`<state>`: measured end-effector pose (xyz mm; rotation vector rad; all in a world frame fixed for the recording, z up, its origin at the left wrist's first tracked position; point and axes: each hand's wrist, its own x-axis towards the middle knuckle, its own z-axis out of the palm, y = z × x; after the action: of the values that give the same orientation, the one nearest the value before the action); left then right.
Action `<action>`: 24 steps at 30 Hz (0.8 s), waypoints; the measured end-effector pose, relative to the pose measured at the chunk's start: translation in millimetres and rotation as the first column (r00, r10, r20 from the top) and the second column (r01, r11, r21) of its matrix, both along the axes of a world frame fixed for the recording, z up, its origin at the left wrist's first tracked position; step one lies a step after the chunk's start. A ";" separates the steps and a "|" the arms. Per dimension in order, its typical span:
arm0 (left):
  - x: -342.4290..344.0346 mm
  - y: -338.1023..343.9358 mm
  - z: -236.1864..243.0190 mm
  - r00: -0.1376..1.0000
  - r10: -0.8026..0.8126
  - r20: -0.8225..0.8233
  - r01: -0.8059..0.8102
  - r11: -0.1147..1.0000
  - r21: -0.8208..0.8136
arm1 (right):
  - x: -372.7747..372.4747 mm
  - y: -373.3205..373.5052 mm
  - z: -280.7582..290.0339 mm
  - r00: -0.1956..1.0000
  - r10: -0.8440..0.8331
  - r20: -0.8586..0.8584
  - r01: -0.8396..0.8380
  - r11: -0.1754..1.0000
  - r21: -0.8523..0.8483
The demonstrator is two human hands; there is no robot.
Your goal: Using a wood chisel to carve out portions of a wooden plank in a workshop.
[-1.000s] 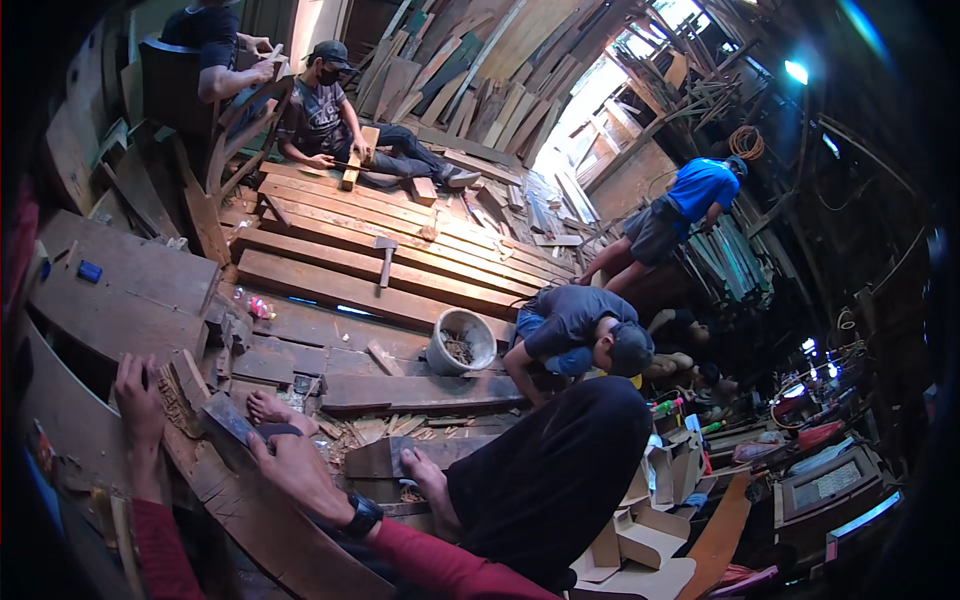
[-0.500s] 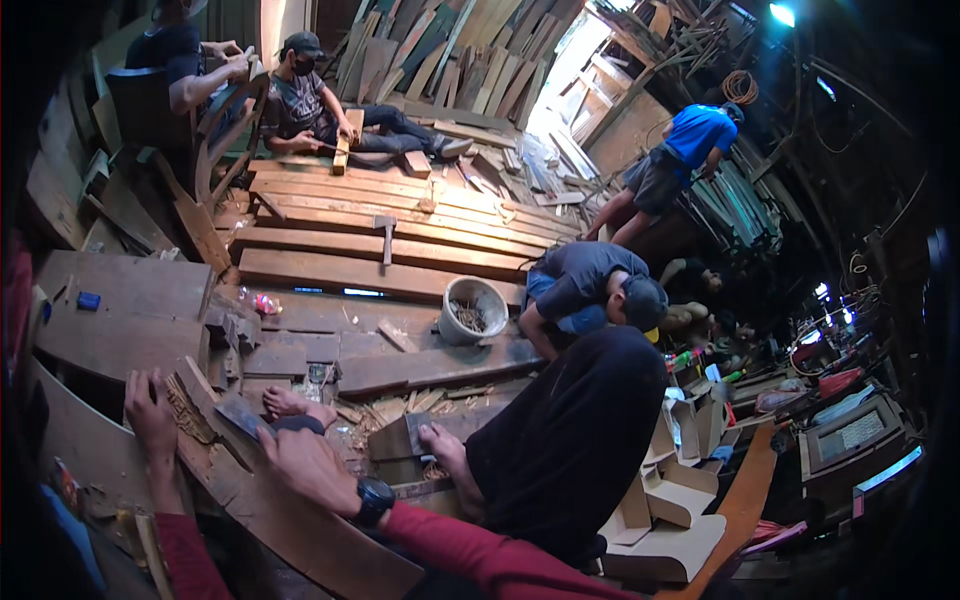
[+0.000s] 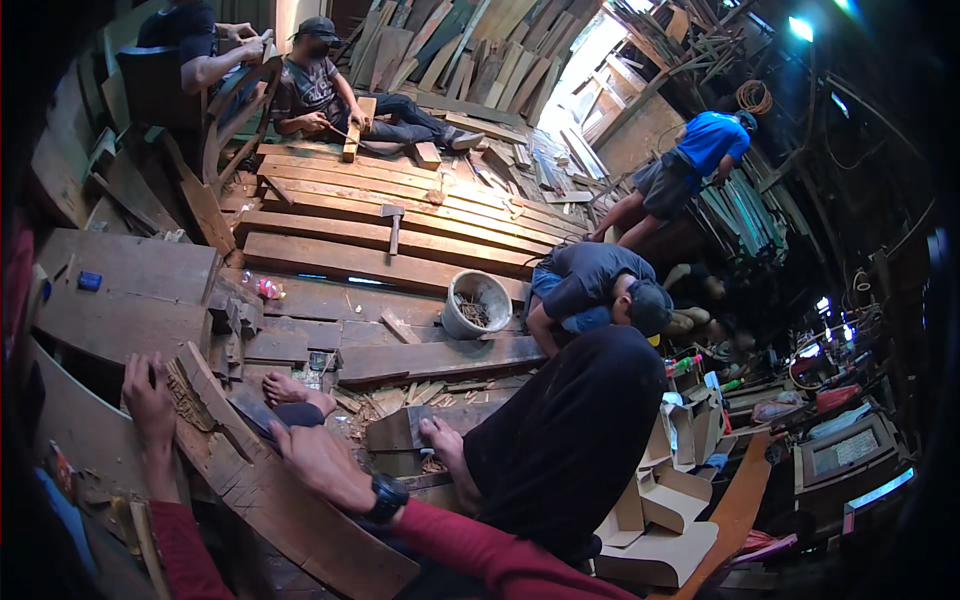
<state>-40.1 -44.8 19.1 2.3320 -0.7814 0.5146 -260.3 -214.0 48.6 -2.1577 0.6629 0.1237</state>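
A long curved wooden board (image 3: 285,510) lies slantwise in front of me, with a rough, chipped hollow (image 3: 190,400) near its far end. My left hand (image 3: 150,400) is closed at the board's left edge beside that hollow, its fingers bent and partly hidden. My right hand (image 3: 322,465), with a dark watch on the wrist, is closed over the board's right side. It grips a tool with a flat, dark metal blade (image 3: 254,412) that points toward the board's far end. The tool's handle is hidden inside the fist.
Beyond are a bucket (image 3: 477,305) of scraps, a hatchet (image 3: 393,228) on stacked beams (image 3: 360,265), and a crouching co-worker (image 3: 605,290). Several other people work farther back. My raised knee (image 3: 600,400) and cut cardboard (image 3: 665,520) lie to the right.
My right hand has shifted slightly right with the tool, and its blade looks darker and less face-on. The board's far end appears a little higher. The left hand stays at the edge.
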 end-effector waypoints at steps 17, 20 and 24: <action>-3.9 1.3 3.9 1.000 0.024 -0.010 -0.024 1.000 -0.020 | -9.6 0.4 33.1 0.988 -0.080 0.130 0.082 0.997 -0.005; -5.5 -4.3 4.2 0.999 0.033 0.007 -0.033 0.999 0.003 | -9.5 7.1 8.1 0.949 -0.105 0.296 0.087 0.993 0.073; -7.9 -10.8 8.1 0.999 0.031 -0.032 -0.032 0.999 -0.014 | -16.0 7.9 19.0 0.963 0.148 0.226 -0.157 0.987 0.022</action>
<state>-48.0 -55.6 27.2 2.3373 -0.7246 0.4934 -276.4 -206.2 67.6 -2.1428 0.3622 -0.0245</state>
